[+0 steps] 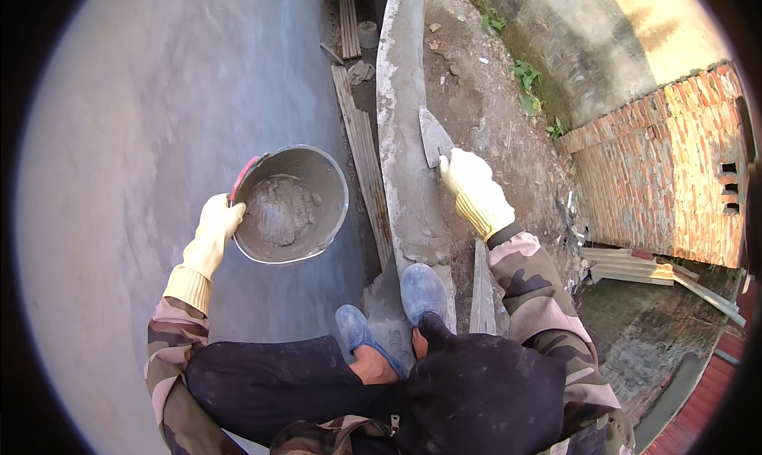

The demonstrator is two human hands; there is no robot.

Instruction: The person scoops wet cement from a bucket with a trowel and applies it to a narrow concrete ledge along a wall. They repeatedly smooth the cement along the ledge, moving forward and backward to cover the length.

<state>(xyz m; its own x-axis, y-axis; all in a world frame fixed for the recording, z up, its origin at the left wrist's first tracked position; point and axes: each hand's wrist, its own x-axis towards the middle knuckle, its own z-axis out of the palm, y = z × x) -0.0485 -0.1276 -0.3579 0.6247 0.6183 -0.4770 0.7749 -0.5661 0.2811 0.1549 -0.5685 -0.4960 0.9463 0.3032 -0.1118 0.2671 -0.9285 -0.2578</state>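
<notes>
My left hand (217, 226), in a pale yellow glove, is closed on the rim and pink-red handle of a round bucket (328, 201). Grey wet mortar (280, 209) lies inside the bucket, which I hold out over the smooth grey surface at left. In a matching glove, my right hand (474, 187) grips a pointed trowel (434, 137). The trowel's handle is hidden in my fist. Its mortar-smeared blade rests on or just above the top of a narrow wall (403, 90), coated in grey mortar; I cannot tell if they touch.
My feet in blue slip-on shoes (423, 290) stand at the wall's near end. Long wooden boards (361, 153) lie along its left side. Rough ground with weeds (525, 75) runs along its right. A brick wall (635, 165) and corrugated sheets (627, 266) are farther right.
</notes>
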